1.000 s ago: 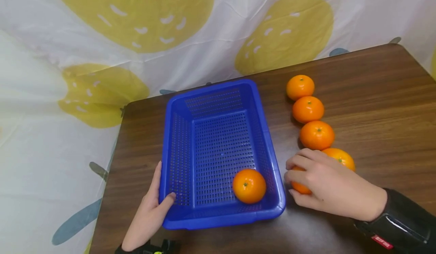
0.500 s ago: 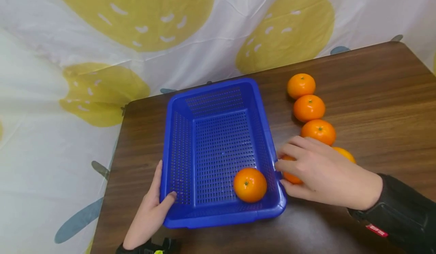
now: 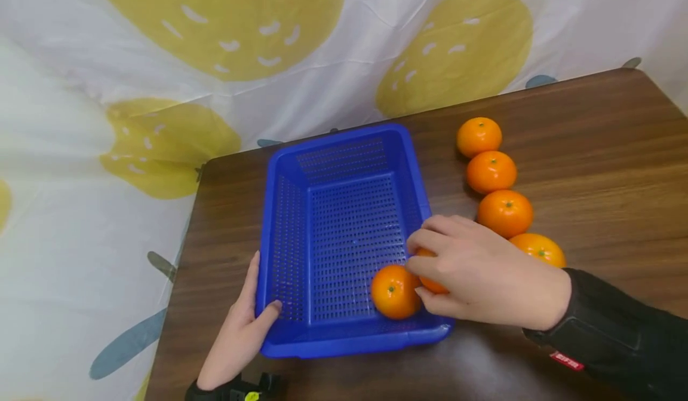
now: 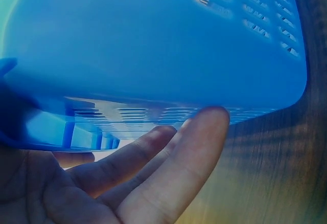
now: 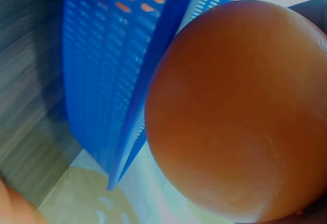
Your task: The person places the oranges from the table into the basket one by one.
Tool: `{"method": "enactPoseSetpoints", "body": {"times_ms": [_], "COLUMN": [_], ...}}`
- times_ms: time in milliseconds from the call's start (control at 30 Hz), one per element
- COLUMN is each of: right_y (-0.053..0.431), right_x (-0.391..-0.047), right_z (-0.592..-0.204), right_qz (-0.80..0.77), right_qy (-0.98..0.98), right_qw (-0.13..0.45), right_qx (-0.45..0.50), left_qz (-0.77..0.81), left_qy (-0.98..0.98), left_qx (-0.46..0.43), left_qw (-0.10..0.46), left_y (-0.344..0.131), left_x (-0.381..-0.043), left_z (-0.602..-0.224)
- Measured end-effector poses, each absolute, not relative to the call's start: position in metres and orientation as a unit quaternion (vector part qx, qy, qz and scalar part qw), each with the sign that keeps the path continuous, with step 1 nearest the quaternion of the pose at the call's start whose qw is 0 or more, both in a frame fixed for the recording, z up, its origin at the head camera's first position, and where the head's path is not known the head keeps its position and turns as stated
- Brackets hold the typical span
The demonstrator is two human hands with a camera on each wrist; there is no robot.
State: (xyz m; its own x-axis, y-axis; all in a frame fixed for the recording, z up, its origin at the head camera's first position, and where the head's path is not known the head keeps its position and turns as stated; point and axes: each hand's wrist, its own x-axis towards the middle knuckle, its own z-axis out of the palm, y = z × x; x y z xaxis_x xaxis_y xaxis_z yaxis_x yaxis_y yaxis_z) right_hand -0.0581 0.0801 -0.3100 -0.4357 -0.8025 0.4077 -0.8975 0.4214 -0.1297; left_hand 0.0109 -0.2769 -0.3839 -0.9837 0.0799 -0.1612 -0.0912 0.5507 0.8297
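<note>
A blue plastic basket [image 3: 355,346] with slotted walls stands on the table. My left hand [image 3: 236,329] grips its left side near the front corner, thumb over the rim and fingers [image 4: 194,157] against the outer wall. My right hand [image 3: 478,275] holds an orange [image 5: 235,111] over the basket's right rim, largely covered by the fingers in the head view. Another orange [image 3: 393,296] lies in the basket's front right corner, right beside the held one.
Right of the basket, several oranges [image 3: 505,213] form a slanting row on the brown wooden table [image 3: 602,150]. The nearest one [image 3: 539,247] is close by the right wrist. A white cloth with yellow fruit prints [image 3: 451,54] hangs along the table's back edge.
My right hand has lifted an orange from the table beside the basket and carried it left over the rim. The left hand keeps its hold on the basket.
</note>
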Motion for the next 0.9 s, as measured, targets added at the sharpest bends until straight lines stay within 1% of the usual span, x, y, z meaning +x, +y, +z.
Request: {"method": "enactPoseSetpoints", "body": {"times_ms": [167, 500, 667, 900], "right_y": [0.066, 0.041, 0.035, 0.026], "right_x": [-0.059, -0.056, -0.057, -0.056], "right_z": [-0.308, -0.307, -0.307, -0.308], "right_qz": [0.156, 0.152, 0.151, 0.122], "right_qy": [-0.820, -0.797, -0.792, -0.791], "right_qw": [0.144, 0.177, 0.175, 0.151], "right_qx": [0.531, 0.557, 0.565, 0.580], "left_qz": [0.473, 0.472, 0.474, 0.466], "left_qy": [0.877, 0.877, 0.876, 0.881], "left_qx": [-0.004, 0.002, 0.002, 0.001], "left_qw": [0.089, 0.089, 0.091, 0.085], "left_y": [-0.277, -0.277, -0.277, -0.278], "left_x": [0.011, 0.011, 0.011, 0.010], "left_z": [-0.383, -0.384, -0.383, -0.384]}}
